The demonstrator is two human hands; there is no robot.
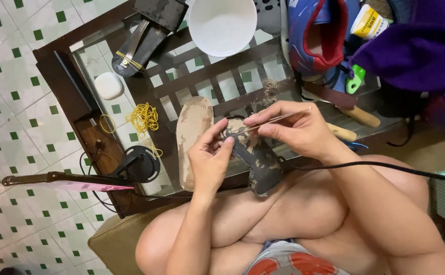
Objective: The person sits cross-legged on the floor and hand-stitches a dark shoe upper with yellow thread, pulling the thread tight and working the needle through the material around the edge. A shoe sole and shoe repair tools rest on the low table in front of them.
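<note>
While braced over the knee | left hand (209, 160) fingers clamped on worn dark rubber shoe sole (255, 158) | right hand (296, 127) fingertips pinched on thin metal needle (270, 120) | risk: needle slipping off hard rubber, pricking left fingers.

White floor tiles (8, 76) with green squares; dark wooden glass-topped table (59, 71).

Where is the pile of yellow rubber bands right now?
In the head view, the yellow rubber bands lie on the glass-topped table, left of the tan insole and above the round black object.
</note>
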